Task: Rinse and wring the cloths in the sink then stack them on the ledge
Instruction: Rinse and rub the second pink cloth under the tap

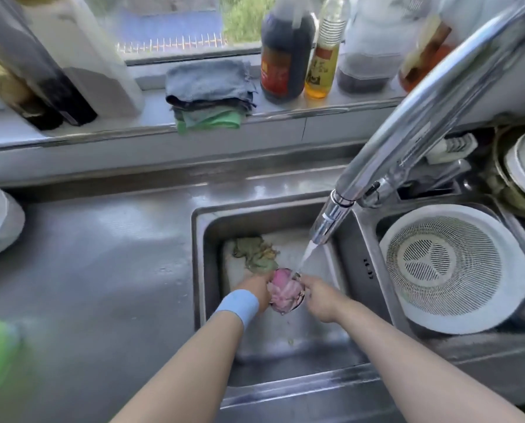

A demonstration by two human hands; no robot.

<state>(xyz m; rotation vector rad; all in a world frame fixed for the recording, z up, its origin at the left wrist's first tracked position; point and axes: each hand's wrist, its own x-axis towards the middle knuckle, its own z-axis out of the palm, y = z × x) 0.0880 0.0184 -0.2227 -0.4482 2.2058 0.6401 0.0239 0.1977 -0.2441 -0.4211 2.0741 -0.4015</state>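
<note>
Steel sink (198,270), tap (328,221) running: left hand (256,290) and right hand (322,296) clench fingers round the pink cloth (282,290), under the stream (307,254) for rinsing. Finished cloths (207,93) top the ledge (285,117).

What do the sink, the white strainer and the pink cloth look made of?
Sink: stainless steel, by its grey sheen and reflections. Strainer: likely matte white plastic, moulded mesh. Pink cloth: soft fabric, wet and crumpled.
</note>
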